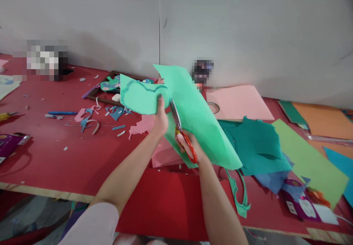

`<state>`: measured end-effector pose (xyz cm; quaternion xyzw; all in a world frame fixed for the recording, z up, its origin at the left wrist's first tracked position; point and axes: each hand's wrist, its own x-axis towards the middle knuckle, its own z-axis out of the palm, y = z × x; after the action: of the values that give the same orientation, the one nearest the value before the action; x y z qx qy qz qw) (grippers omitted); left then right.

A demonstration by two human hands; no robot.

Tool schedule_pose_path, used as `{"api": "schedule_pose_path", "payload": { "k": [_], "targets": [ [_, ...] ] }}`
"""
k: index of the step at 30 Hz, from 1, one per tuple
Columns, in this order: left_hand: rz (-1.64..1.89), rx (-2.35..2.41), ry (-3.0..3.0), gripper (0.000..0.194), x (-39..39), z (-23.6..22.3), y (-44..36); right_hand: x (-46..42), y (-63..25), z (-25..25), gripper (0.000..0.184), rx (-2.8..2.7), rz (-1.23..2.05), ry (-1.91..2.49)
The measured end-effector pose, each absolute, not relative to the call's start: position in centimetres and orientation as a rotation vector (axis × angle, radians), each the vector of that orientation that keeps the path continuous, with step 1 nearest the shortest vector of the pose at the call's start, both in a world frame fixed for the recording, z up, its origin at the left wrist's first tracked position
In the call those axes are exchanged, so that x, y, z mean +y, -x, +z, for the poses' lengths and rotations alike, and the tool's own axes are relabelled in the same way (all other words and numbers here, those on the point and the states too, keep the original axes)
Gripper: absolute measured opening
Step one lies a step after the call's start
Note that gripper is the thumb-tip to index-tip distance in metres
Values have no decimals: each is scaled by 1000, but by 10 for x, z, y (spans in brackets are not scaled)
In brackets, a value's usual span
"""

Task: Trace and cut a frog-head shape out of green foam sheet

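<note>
No lettering or number can be read anywhere.

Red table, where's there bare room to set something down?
The widest bare patch of the table lies between the purple item at far left, the paper scraps and the left forearm. Beyond the right forearm, teal paper and lime paper crowd it.

Downward-facing head view, hands near
</note>
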<state>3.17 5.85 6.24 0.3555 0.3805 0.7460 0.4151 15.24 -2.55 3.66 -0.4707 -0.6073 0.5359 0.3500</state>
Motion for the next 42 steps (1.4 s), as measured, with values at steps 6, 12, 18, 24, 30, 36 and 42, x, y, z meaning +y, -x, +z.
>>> {"api": "schedule_pose_path", "payload": {
  "k": [6, 12, 18, 24, 30, 36, 42],
  "targets": [
    [1947, 728, -743, 41, 69, 77, -28, -31, -153, 43, 36, -1527, 1525, 1188],
    [1940, 798, -592, 41, 71, 76, -27, -32, -157, 53, 40, -1597, 1625, 1136],
    [1801, 998, -512, 49, 66, 65, -30, -49, -143, 84, 35, -1552, 1599, 1031],
    [1809, 1169, -423, 48, 61, 73, -33, -51, -136, 109, 32, -1316, 902, 1290],
    [1806, 1225, -629, 47, 53, 85, -33, -5, -169, 106, 28, -1188, 209, 1866],
    [1795, 1277, -774, 52, 59, 69, -29, 20, -182, 92, 44, -1288, 207, 2125],
    [1722, 1361, -785, 51, 70, 58, -24, 27, -194, 61, 54, -1286, 396, 2216]
  ]
}}
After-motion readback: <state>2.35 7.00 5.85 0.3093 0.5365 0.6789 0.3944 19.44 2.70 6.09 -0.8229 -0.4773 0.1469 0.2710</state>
